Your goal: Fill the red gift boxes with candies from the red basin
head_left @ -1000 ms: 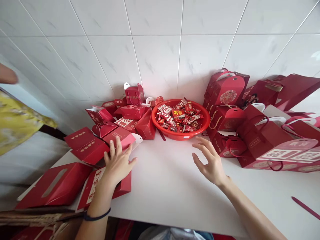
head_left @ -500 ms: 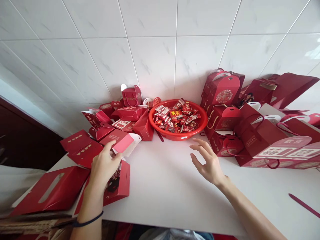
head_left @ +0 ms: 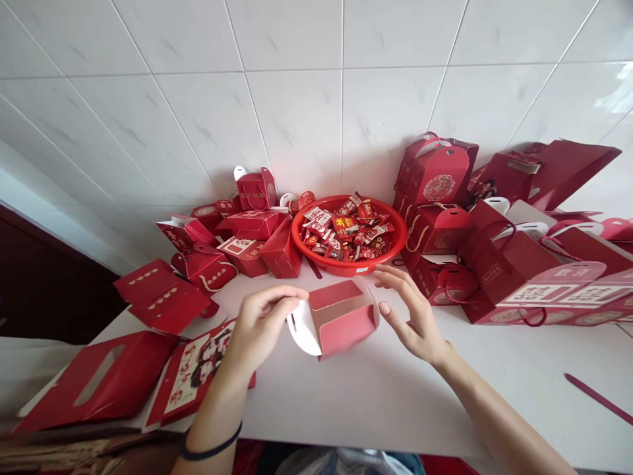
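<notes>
My left hand [head_left: 260, 323] is closed on the white flap of a small open red gift box [head_left: 341, 318], holding it over the white table [head_left: 366, 402]. My right hand [head_left: 413, 310] is open with its fingers spread, right beside the box's right side, barely apart from it. Just behind them stands a red plastic basin [head_left: 346, 267] filled with wrapped candies [head_left: 349, 231]. A flat red box with a printed picture of a couple [head_left: 192, 376] lies under my left forearm.
Folded and flat red boxes [head_left: 163, 297] are piled at the left, with a large flat one [head_left: 93, 382] at the table's near-left edge. Red gift bags with handles [head_left: 499, 264] crowd the right. A red strip [head_left: 596, 398] lies at far right. White tiled wall behind.
My left hand picked a small red box from the left pile and carried it to the table's middle, toward my right hand. The person in yellow at the left went out of view.
</notes>
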Demonstrator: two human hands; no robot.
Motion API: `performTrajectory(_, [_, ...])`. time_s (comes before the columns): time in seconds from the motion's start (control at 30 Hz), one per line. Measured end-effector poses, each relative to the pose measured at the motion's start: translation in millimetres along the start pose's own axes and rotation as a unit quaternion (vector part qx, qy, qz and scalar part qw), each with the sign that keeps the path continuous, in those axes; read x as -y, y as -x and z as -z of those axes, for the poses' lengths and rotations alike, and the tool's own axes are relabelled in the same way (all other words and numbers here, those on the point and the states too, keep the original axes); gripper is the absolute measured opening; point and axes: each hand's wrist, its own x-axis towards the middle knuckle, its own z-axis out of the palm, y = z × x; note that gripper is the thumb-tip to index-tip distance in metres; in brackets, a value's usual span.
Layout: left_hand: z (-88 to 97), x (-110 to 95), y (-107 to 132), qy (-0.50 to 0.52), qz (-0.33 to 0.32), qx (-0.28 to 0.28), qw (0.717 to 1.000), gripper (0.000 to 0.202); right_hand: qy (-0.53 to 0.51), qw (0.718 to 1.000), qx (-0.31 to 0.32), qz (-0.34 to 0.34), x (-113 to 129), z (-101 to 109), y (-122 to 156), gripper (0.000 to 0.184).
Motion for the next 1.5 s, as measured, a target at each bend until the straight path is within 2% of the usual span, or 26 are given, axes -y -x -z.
performTrajectory(0.13, [-26.6,9,-14,0.003,-0.011,0.065,0.998,0.027,-0.05,0.998,0.036,-0.006,5,14,-7,0.033])
performTrajectory(0.27, [-38.3,22,-18,-0.059,-0.055,0.114,0.99,0.028,0.044,0.993,0.11,-0.019,1,19,-9,0.024])
performTrajectory(0.37, [-40.4,27,-15,-0.128,-0.108,0.106,0.98,0.026,0.095,0.986,0.132,-0.035,-2,16,-7,0.025])
performTrajectory(0.43, [-40.4,26,-13,-0.156,-0.144,0.112,0.971,0.024,0.069,0.986,0.142,-0.051,-1,14,-7,0.026])
performTrajectory(0.53, [-41.1,20,-11,-0.171,-0.185,0.173,0.952,0.028,-0.02,0.985,0.146,-0.086,2,11,-9,0.024])
performTrajectory(0.63, [-43.6,13,-11,-0.19,-0.248,0.24,0.919,0.039,-0.096,0.978,0.132,-0.133,2,10,-11,0.038])
performTrajectory(0.73, [-45.5,11,-12,-0.212,-0.289,0.271,0.893,0.043,-0.146,0.967,0.141,-0.155,-2,15,-12,0.044])
performTrajectory(0.83, [-44.6,11,-12,-0.222,-0.262,0.259,0.903,0.044,-0.151,0.961,0.193,-0.128,-9,25,-13,0.031])
performTrajectory(0.87, [-43.8,12,-11,-0.219,-0.253,0.251,0.908,0.047,-0.138,0.961,0.213,-0.114,-11,29,-13,0.035])
performTrajectory(0.97, [-41.1,14,-11,-0.191,-0.243,0.222,0.925,0.06,-0.083,0.96,0.253,-0.087,-21,37,-10,0.068])
performTrajectory(1.03, [-39.4,15,-11,-0.166,-0.214,0.209,0.94,0.065,-0.044,0.962,0.254,-0.087,-29,38,-6,0.081])
performTrajectory(1.2, [-36.2,20,-12,-0.059,-0.05,0.23,0.97,0.065,0.03,0.957,0.265,-0.112,-43,37,4,0.093])
performTrajectory(1.3, [-33.8,25,-15,0.002,0.014,0.241,0.971,0.061,0.031,0.952,0.277,-0.125,-44,36,4,0.092])
performTrajectory(1.4, [-30.7,29,-17,-0.005,0.051,0.241,0.969,0.06,0.009,0.944,0.294,-0.146,-45,36,-1,0.091])
performTrajectory(1.5, [-27.7,32,-19,-0.019,0.059,0.295,0.953,0.057,-0.004,0.924,0.332,-0.189,-45,37,-10,0.094])
